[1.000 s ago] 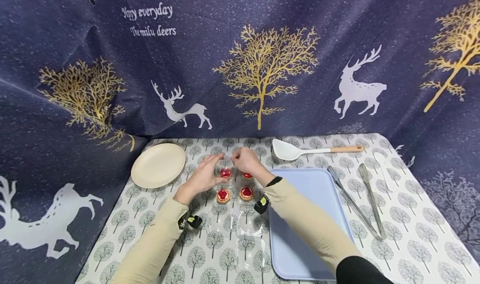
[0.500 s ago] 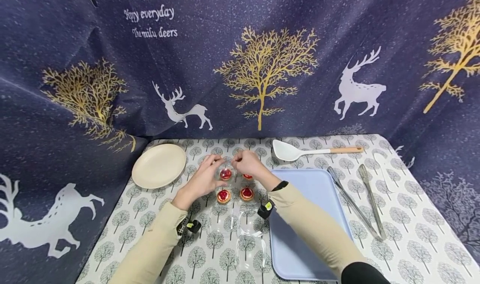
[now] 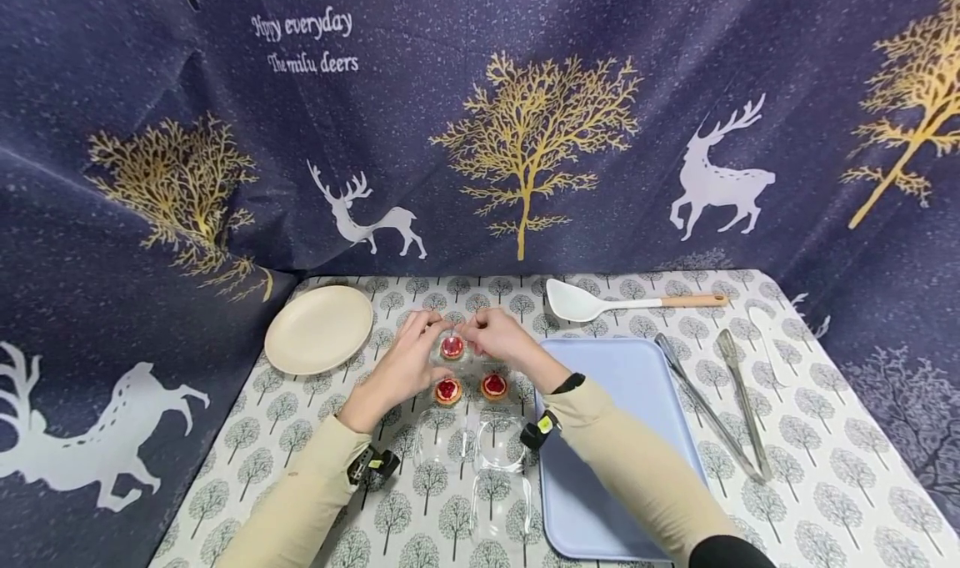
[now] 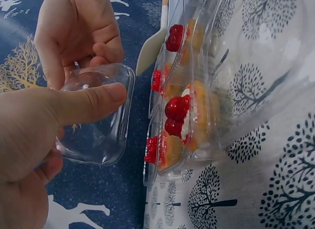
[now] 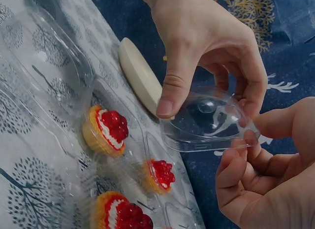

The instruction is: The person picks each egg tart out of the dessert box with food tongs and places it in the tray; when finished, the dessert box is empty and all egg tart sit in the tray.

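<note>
Left hand (image 3: 408, 355) pinches domed clear lid (image 5: 202, 123) between thumb and fingers; right hand (image 3: 501, 336) pinches same lid's corner. Lid raised at far end of clear container (image 3: 471, 389) resting on patterned surface (image 3: 397, 518); fruit-topped tarts (image 4: 179, 113) sit in container (four show in left wrist view). Beige plate (image 3: 318, 330) left of container, blue tray (image 3: 622, 451) right, white turner (image 3: 630, 304) behind tray.

Blue cloth (image 3: 405, 126) with white lettering (image 3: 302, 26): "Hppy everyday" above "The milu deers" at upper left, and "The" at upper right.
</note>
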`<state>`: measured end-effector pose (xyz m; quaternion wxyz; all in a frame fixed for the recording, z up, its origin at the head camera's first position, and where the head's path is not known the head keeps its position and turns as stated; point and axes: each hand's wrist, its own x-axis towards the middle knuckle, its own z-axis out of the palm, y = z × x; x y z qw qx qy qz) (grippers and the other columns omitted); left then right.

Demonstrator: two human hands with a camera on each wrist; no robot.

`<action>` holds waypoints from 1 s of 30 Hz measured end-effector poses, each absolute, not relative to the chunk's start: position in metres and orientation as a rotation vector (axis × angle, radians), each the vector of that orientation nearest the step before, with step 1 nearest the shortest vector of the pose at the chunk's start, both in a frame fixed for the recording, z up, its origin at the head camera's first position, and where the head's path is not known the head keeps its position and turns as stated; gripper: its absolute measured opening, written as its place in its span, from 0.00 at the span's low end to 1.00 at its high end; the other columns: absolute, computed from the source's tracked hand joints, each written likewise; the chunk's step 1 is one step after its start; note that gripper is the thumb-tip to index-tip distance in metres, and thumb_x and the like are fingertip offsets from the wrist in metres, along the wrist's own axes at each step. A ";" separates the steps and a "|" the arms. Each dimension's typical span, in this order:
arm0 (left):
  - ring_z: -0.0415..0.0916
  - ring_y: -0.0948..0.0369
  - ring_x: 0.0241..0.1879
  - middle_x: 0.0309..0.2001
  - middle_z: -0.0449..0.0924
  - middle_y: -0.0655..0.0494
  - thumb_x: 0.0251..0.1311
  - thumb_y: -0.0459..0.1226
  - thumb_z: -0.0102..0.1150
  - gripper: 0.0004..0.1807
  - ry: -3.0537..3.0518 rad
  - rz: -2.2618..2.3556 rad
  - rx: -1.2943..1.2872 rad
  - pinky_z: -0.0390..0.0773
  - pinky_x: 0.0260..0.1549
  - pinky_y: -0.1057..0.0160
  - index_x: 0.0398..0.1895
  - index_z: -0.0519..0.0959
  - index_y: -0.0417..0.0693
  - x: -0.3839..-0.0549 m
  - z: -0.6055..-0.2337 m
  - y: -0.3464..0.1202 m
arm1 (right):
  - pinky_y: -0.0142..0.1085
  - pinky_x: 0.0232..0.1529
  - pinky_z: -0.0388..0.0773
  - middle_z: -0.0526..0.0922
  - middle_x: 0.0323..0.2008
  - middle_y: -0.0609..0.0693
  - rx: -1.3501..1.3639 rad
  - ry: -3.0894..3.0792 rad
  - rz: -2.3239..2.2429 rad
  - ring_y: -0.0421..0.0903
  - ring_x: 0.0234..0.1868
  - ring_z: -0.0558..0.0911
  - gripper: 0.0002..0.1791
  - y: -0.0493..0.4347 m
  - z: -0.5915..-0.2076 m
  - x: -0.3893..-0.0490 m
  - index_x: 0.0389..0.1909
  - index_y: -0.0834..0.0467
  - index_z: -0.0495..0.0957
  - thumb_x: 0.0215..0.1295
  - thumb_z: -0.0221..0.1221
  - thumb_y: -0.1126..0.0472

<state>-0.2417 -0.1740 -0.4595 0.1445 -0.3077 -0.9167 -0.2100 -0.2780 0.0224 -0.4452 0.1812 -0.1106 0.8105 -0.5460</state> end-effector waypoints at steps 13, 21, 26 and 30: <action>0.65 0.52 0.56 0.53 0.70 0.48 0.34 0.39 0.82 0.37 -2.512 -0.623 -0.908 0.74 0.61 0.52 0.52 0.74 0.41 -0.221 -0.455 -0.171 | 0.30 0.30 0.74 0.74 0.23 0.47 -0.291 1.846 -1.674 0.39 0.23 0.72 0.24 0.030 -0.447 -0.259 0.41 0.71 0.73 0.72 0.52 0.50; 0.65 0.52 0.55 0.53 0.68 0.47 0.38 0.40 0.79 0.35 -2.462 -0.623 -0.937 0.76 0.58 0.53 0.52 0.74 0.41 -0.210 -0.451 -0.169 | 0.32 0.37 0.78 0.81 0.31 0.54 -0.366 1.659 -1.579 0.45 0.31 0.79 0.38 0.037 -0.447 -0.248 0.45 0.73 0.76 0.67 0.48 0.37; 0.64 0.53 0.54 0.52 0.67 0.49 0.39 0.39 0.79 0.34 -2.449 -0.618 -0.937 0.78 0.55 0.54 0.51 0.74 0.44 -0.204 -0.450 -0.168 | 0.30 0.36 0.75 0.81 0.30 0.52 -0.379 1.596 -1.592 0.44 0.30 0.77 0.32 0.040 -0.445 -0.245 0.41 0.68 0.80 0.65 0.51 0.39; 0.67 0.53 0.50 0.49 0.69 0.48 0.36 0.38 0.80 0.35 -2.411 -0.619 -0.926 0.78 0.51 0.53 0.50 0.74 0.42 -0.201 -0.451 -0.168 | 0.29 0.36 0.76 0.82 0.30 0.51 -0.384 1.619 -1.611 0.43 0.30 0.78 0.29 0.040 -0.445 -0.243 0.41 0.68 0.80 0.64 0.55 0.42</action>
